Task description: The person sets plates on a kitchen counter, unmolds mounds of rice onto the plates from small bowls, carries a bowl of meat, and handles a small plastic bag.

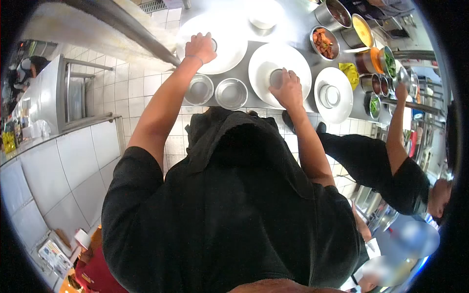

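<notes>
My left hand (200, 48) is on the large white plate (234, 58) at the back left, its fingers curled against a small round metal cup (214, 45) that is mostly covered by the hand. On the middle white plate (298, 63), my right hand (288, 89) grips a second round metal cup (276, 78) by its side. Between the plates and the table's near edge stand two round metal bowls (199, 90) (231, 94). A third white plate (342, 110), to my right, carries a small round dish (330, 95).
Another white dish (264, 17) stands at the back of the steel table. To the right are a bowl of reddish food pieces (323, 43), a pot of yellow liquid (360, 30), a yellow cloth (349, 74) and green-filled containers (374, 105). A co-worker in black (376, 161) reaches in there.
</notes>
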`<state>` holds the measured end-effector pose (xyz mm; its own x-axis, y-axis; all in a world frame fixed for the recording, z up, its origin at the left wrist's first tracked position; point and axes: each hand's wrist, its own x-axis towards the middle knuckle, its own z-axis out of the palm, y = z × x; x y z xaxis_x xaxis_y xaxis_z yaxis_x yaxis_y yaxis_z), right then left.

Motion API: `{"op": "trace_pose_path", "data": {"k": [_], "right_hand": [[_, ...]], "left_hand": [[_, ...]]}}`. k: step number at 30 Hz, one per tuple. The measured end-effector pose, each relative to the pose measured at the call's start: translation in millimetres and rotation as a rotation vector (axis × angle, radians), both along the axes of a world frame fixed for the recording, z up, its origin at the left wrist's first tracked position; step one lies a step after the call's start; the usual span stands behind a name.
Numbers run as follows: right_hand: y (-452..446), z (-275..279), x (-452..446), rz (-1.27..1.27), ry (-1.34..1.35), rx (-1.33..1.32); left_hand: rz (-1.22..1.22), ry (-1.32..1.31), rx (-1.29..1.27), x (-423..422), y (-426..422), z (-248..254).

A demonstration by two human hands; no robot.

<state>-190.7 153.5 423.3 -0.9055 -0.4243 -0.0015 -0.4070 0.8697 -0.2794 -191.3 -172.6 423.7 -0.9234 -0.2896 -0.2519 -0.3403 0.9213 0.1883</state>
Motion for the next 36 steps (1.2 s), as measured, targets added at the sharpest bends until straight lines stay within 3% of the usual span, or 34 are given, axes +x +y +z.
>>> {"op": "trace_pose_path", "data": {"k": [5,7,11,13,15,17,19,21,22,24,25,28,31,32,36], "right_hand": [[-7,-9,-9,0.073,0.009,-0.025],[-16,11,-10,-0.038,-0.144,0.058],[-7,25,-20,-0.068,-0.211,0.000],[1,25,-23,-0.125,-0.645,-0.608],[11,29,-18,-0.156,-1.037,-1.233],[4,55,-2,-0.237,-1.487,-1.592],[-8,53,10,-0.518,-1.477,-1.490],[-21,30,15,-0.515,-1.372,-1.286],[-27,20,14,-0.327,-1.408,-1.159],[-43,21,18,-0.209,-1.168,-0.721],[-52,27,20,-0.144,-1.058,-0.509],[-66,13,29,0.112,-0.663,-0.332],[-70,0,29,0.274,-0.460,-0.249],[-70,-5,30,0.295,-0.335,-0.282],[-66,2,26,0.304,-0.335,-0.352]], "left_hand": [[-0.026,-0.077,-0.035,-8,-10,-32],[0.066,0.107,-0.038,3,-1,-17],[0.131,0.130,0.140,8,-6,12],[0.144,0.237,0.164,11,-10,18],[0.097,0.555,0.330,12,-13,4],[0.282,0.506,1.146,32,-6,18],[0.448,0.664,1.937,65,12,15],[0.513,0.597,2.167,101,27,26],[0.341,0.672,1.440,123,30,20],[0.555,0.609,1.098,142,33,12],[0.972,0.490,1.454,145,33,12],[0.612,0.521,0.595,164,29,-16],[0.403,0.580,0.166,167,30,-47],[0.379,0.667,0.086,165,30,-57],[0.389,0.827,0.107,160,34,-67]]}}
